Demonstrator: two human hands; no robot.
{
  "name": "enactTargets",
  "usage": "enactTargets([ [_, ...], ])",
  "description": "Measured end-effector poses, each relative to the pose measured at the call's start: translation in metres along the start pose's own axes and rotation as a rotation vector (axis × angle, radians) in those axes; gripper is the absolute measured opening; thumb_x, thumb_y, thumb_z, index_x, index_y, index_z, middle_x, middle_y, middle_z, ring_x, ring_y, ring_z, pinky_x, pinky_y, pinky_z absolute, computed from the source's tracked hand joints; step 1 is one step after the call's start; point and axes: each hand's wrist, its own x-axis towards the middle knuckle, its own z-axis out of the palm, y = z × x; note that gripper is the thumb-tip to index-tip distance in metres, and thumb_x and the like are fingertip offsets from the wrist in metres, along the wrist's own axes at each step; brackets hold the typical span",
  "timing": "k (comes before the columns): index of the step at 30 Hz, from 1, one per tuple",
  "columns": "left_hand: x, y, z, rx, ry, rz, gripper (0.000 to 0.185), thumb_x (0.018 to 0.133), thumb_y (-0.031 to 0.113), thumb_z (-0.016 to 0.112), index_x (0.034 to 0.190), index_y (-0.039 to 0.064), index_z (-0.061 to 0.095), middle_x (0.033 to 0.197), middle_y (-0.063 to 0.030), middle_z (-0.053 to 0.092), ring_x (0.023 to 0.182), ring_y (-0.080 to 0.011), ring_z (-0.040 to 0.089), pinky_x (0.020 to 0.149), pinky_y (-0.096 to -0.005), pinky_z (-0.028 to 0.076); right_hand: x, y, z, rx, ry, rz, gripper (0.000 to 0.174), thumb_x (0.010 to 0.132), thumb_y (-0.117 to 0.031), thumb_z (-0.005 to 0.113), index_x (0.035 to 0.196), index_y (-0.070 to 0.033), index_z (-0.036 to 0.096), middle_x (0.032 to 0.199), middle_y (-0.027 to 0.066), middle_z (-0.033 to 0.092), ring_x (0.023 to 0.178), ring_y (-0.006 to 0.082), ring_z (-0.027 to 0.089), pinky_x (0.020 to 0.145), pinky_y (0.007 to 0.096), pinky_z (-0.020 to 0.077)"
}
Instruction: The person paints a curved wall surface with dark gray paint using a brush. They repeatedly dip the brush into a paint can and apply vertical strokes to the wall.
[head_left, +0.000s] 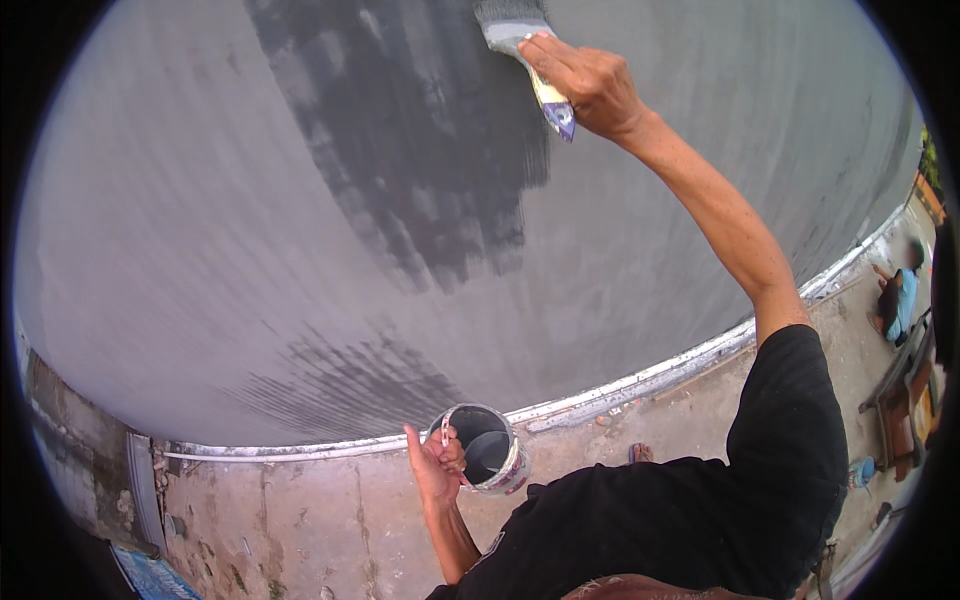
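Observation:
My right hand (589, 86) grips a wide paintbrush (517, 34) by its ferrule and handle, the bristles pressed to a grey wall (637, 240) near the top of the view. Around and below the bristles spreads a patch of dark grey coating (450, 165), streaked and ragged at its lower edge. Lower down, my left hand (439, 465) holds a paint bucket (491, 450) by its handle, thumb stretched out to the side. Dark grey liquid shows inside the bucket, and drips mark its rim and outer wall.
A white-splashed ledge (630, 382) runs along the wall's foot above a concrete floor (315, 517). At the far right a person (896, 292) in a light blue top sits low by the wall. Nearer stand wooden furniture (900, 412) and a small blue pail (861, 472).

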Motion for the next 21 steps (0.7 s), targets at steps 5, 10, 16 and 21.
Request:
enactTargets([
  [5, 0.005, -0.002, -0.001, 0.029, -0.017, 0.013, 0.084, 0.091, 0.085, 0.029, 0.089, 0.007, 0.059, 0.055, 0.0074, 0.030, 0.045, -0.0066, 0.022, 0.044, -0.0242, 0.017, -0.127, -0.094, -0.019, 0.156, -0.164, 0.051, 0.022, 0.084, -0.002, 0.069, 0.106, -0.003, 0.067, 0.102, 0.0101, 0.074, 0.085, 0.0198, 0.074, 0.053, 0.0289, 0.0530],
  [10, 0.006, 0.001, 0.002, 0.019, -0.026, -0.007, 0.083, 0.091, 0.085, 0.029, 0.089, 0.007, 0.059, 0.055, 0.0072, 0.030, 0.045, -0.0068, 0.022, 0.044, -0.0236, 0.018, -0.168, -0.127, -0.036, 0.649, -0.696, 0.301, 0.016, 0.078, -0.007, 0.073, 0.093, -0.003, 0.072, 0.072, 0.0118, 0.069, 0.062, 0.0275, 0.066, 0.056, 0.0385, 0.0505],
  [16, 0.003, 0.002, 0.001, 0.019, -0.008, -0.013, 0.083, 0.091, 0.084, 0.029, 0.089, 0.007, 0.059, 0.054, 0.0065, 0.030, 0.045, -0.0071, 0.023, 0.044, -0.0239, 0.018, -0.067, -0.039, -0.011, 0.735, -0.710, 0.586, 0.022, 0.079, -0.013, 0.078, 0.101, -0.009, 0.079, 0.070, 0.0081, 0.071, 0.058, 0.0262, 0.060, 0.062, 0.0377, 0.0520],
  [21, 0.002, 0.002, 0.001, 0.001, 0.003, -0.005, 0.084, 0.091, 0.085, 0.029, 0.089, 0.006, 0.058, 0.054, 0.0064, 0.030, 0.045, -0.0070, 0.023, 0.044, -0.0241, 0.018, -0.017, 0.011, -0.021, 0.430, -0.294, 0.331, 0.025, 0.080, -0.012, 0.080, 0.105, -0.009, 0.078, 0.094, 0.0083, 0.077, 0.064, 0.0223, 0.067, 0.057, 0.0295, 0.0529],
])
